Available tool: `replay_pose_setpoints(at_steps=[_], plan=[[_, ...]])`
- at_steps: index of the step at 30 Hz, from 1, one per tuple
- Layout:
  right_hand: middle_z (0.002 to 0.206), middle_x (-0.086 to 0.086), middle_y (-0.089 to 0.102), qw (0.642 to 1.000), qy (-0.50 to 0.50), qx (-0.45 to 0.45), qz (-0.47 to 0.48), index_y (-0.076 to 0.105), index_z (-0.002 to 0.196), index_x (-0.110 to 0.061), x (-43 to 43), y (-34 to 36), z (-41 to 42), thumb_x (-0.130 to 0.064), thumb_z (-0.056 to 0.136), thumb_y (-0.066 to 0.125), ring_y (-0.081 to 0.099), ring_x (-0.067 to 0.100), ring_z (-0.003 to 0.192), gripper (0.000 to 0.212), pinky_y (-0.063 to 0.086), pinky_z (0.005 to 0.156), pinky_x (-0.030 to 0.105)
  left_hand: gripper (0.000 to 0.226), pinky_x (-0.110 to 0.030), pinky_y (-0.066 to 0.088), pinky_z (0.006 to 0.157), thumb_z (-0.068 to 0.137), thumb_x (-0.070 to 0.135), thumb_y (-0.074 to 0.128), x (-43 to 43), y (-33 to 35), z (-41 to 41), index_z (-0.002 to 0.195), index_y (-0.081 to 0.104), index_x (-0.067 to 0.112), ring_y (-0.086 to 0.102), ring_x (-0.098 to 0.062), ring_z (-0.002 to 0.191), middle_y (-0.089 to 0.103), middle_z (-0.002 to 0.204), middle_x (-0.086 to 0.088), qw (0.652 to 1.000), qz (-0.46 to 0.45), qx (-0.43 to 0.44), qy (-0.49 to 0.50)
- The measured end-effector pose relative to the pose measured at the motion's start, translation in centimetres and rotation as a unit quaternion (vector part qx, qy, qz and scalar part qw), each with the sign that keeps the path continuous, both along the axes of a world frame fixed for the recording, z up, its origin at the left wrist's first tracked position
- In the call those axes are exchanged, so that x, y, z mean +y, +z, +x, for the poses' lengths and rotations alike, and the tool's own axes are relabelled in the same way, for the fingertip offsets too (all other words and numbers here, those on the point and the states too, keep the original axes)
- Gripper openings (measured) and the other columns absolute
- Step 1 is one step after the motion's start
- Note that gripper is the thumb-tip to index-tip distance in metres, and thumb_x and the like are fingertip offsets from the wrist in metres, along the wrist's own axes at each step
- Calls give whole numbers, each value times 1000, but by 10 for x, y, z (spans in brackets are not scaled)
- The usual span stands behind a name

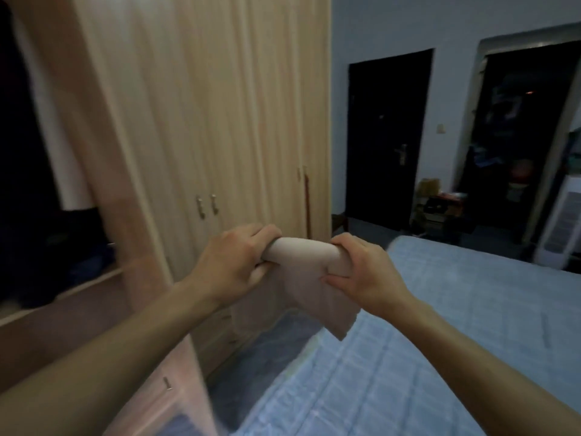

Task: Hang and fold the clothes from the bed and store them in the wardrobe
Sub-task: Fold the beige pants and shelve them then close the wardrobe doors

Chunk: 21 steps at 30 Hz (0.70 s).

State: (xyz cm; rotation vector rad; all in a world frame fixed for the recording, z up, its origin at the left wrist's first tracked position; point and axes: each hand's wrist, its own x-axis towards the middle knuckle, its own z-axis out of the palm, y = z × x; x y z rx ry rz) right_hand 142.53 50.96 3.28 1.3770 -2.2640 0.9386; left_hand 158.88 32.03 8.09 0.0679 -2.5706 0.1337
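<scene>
Left hand and right hand both grip the rolled cloth at centre frame; its loose tail could unravel before reaching the wardrobe.

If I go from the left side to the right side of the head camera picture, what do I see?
Open wardrobe section with dark clothes → closed wardrobe doors → left hand → beige cloth → right hand → dark door → dark doorway

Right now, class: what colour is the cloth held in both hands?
Pale beige-pink cloth, plain, no pattern; the head view shows it.
</scene>
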Motion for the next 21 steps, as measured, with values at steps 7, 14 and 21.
replay_pose_setpoints(at_steps=[7,14,21], plan=[[100,-12,60,994,106,-8,10,59,116,-25,-139,16,72,-39,70,85,59,12,92,55,48,79,31,39,-40,52,73,77,36,57,-108,-8,110,116,56,30,63,-24,98,66,108,2,993,25,28,116],[104,-8,59,981,187,38,29,57,113,-23,-277,35,165,-40,71,84,56,14,92,52,45,78,30,34,-40,51,68,81,32,68,-219,-15,226,112,55,31,58,-16,91,60,100,11,978,53,75,187],[97,-11,54,963,255,76,33,60,111,-21,-400,36,258,-40,67,86,57,14,87,54,47,74,32,38,-42,51,74,84,40,68,-302,-30,336,117,52,32,56,-15,94,58,101,11,954,74,92,275]])
